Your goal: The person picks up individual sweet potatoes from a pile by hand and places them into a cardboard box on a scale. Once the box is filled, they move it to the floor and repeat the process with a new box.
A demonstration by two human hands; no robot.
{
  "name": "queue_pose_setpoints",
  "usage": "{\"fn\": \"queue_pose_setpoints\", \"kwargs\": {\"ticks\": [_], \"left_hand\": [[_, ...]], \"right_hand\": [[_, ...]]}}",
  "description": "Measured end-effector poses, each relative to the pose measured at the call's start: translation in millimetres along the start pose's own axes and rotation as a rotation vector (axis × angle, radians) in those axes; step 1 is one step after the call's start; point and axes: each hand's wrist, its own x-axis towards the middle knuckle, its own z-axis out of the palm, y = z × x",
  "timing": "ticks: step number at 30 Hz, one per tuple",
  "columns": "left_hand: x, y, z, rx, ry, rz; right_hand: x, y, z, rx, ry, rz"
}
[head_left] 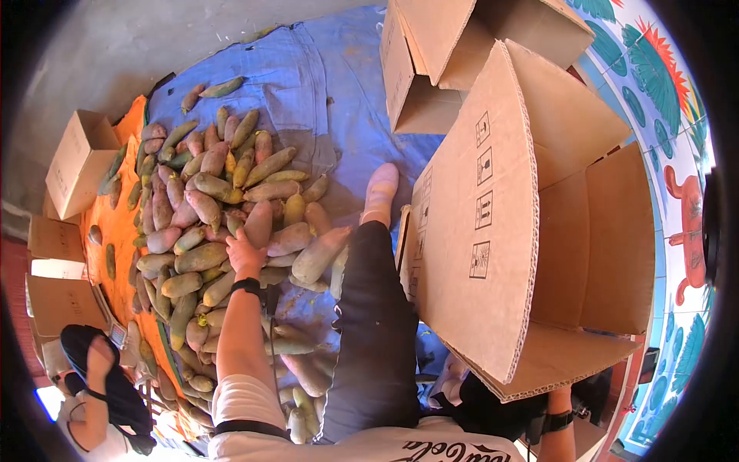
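My left hand [245, 252], with a dark band on its wrist, is closed on the lower end of a reddish radish-like root [259, 222]. That root lies at the right side of a big heap of long green and pinkish roots [208, 185]. At the lower right, my right hand [560, 399] goes behind the flap of a large open cardboard box [493, 223], so its fingers are hidden. The box stands tilted beside my right leg, its opening facing right, with handling symbols printed on one flap.
Under the heap lie a blue tarp [362, 54] and an orange sheet [104, 254]. More open cartons [431, 85] stand at the upper right, others [81, 162] at the left. Another person [100, 385] sits at the lower left. A painted tile wall [677, 138] borders the right.
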Motion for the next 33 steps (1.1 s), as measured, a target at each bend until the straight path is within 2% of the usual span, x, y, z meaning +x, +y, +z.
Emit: {"fn": "queue_pose_setpoints", "kwargs": {"ticks": [4,6,8,10,12,14,16,17,19,20,22,24,27,28,30,33], "left_hand": [[-8,-10,-4,-0.046,-0.04,-0.035],[-14,-22,0,-0.03,-0.021,-0.001],[-25,-36,3,-0.011,0.002,0.037],[-42,-53,8,-0.084,0.002,0.05],[-46,-84,35,-0.3,-0.108,-0.047],[-84,-87,15,-1.046,-0.518,-0.29],[-94,-108,39,-1.247,-0.649,-0.303],[-102,-117,44,-1.237,-0.661,-0.286],[-114,-121,43,-1.306,-0.874,-0.382],[-120,-117,39,-1.303,-0.878,-0.367],[-153,-95,6,-1.468,-0.898,-0.328],[-162,-83,-13,-1.528,-0.881,-0.275],[-176,-55,-68,-1.757,-0.844,0.042],[-177,-46,-86,-1.746,-0.85,0.048],[-179,-31,-120,-1.773,-0.749,0.302],[-203,9,-182,-1.787,-0.605,0.538]], "right_hand": [[23,-13,-8,0.114,-0.006,0.102],[57,-31,-34,0.134,0.005,0.119],[121,-59,-87,0.72,0.059,0.523],[139,-74,-103,0.715,0.074,0.542],[142,-76,-104,0.702,0.091,0.57],[137,-73,-96,0.486,0.13,0.444],[149,-80,-109,0.419,0.193,0.428],[154,-84,-114,0.472,0.212,0.451],[160,-85,-120,0.528,0.226,0.462],[161,-85,-122,0.525,0.234,0.474],[163,-85,-127,0.652,0.144,0.508],[167,-87,-132,0.66,0.213,0.499],[167,-88,-131,0.64,0.302,0.443],[166,-87,-130,0.641,0.301,0.455],[163,-85,-128,0.62,0.24,0.454],[165,-85,-129,0.655,0.256,0.468]]}}
